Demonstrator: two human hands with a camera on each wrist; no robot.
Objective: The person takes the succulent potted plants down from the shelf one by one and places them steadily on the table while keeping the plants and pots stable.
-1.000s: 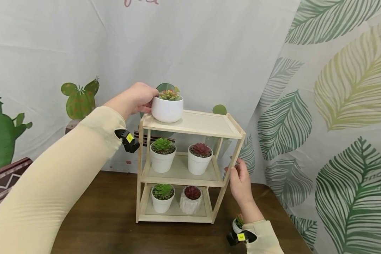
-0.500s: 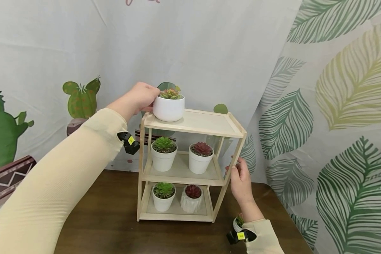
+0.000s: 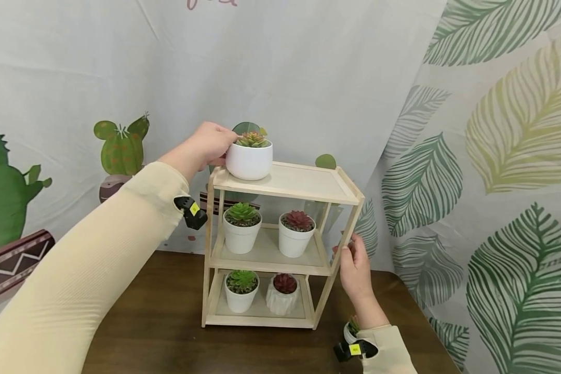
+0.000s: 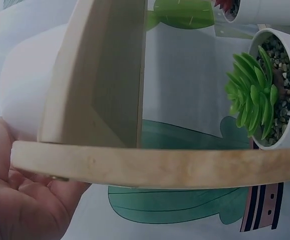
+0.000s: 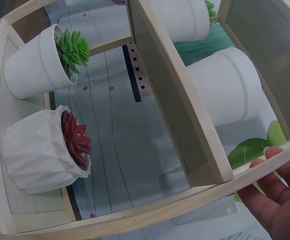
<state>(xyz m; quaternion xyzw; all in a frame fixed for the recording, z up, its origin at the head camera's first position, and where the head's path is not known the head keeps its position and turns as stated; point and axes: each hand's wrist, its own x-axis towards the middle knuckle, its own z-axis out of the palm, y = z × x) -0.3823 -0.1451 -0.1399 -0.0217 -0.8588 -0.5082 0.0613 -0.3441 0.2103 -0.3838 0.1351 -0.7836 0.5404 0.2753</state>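
Setting the round white pot [image 3: 249, 162] on the wooden rack [image 3: 268, 266] looks like the step now; the next move seems to call for letting go softly. The pot sits at the left end of the top shelf [image 3: 304, 182]. The left hand [image 3: 210, 143] reaches up high and grips its side. The right hand [image 3: 356, 267], lower down, holds the right post [image 3: 324, 301].

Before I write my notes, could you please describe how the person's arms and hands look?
The left sleeve and right sleeve are both cream, the left one finely ribbed. Each wrist carries a small black device with a yellow label. The left hand and right hand wear no gloves.
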